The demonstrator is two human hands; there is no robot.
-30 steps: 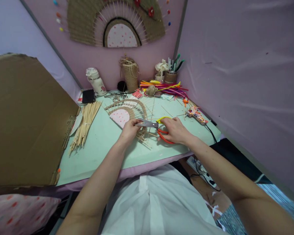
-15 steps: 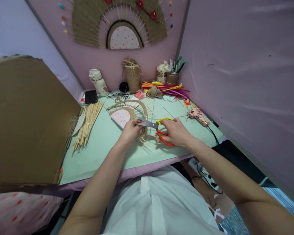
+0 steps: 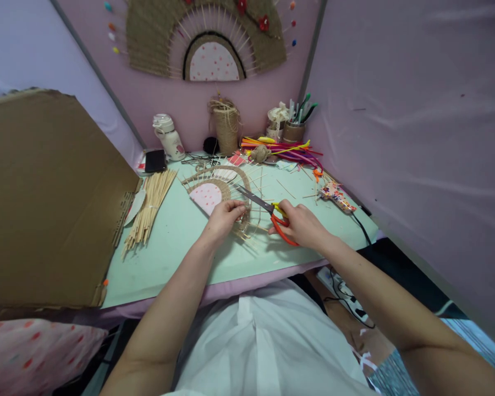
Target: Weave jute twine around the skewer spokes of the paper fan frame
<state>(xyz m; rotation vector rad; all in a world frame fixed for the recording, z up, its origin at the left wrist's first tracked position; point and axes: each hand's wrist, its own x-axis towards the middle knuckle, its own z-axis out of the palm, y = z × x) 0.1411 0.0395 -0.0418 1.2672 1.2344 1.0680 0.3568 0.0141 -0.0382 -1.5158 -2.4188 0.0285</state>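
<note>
Over 1 fan (image 3: 223, 191), seemingly, 1 scissors (image 3: 271, 208).

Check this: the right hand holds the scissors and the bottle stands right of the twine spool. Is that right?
One slip: the bottle stands left of the twine spool, as the head view shows. The right hand does hold the scissors.

Soft light, faint shadows, stretched edges

Scissors (image 3: 271, 209) with smooth metal blades (image 3: 254, 198) and plastic-looking handles (image 3: 286, 236), rough fibrous fan (image 3: 225, 192), wooden sticks (image 3: 150, 209), matt cardboard (image 3: 53, 203)
</note>
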